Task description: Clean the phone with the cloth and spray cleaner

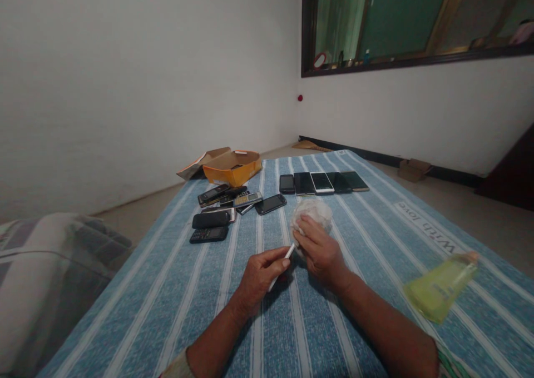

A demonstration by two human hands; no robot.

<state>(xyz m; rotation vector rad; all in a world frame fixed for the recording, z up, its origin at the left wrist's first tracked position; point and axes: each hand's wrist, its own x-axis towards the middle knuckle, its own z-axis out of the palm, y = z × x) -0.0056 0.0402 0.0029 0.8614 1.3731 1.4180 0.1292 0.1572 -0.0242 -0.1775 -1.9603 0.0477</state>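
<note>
My left hand (266,272) is closed around a slim white phone (287,252), seen nearly edge-on and tilted. Bunched in the fingers of my right hand (319,250) is a crumpled white tissue (314,210), close against the phone's upper end. The phone's faces are mostly hidden from me. Beyond my hands, several phones lie side by side in a row, among them a white-framed phone (322,183) and a small black phone (287,184). To the left is a loose pile of older phones, with a black keypad phone (209,234) at its near end.
An open orange cardboard box (233,173) stands at the far left of the blue striped cloth (175,289). A yellow-green packet (438,289) lies to the right. Grey fabric (54,289) is heaped beyond the left edge, and a white wall (146,72) rises behind.
</note>
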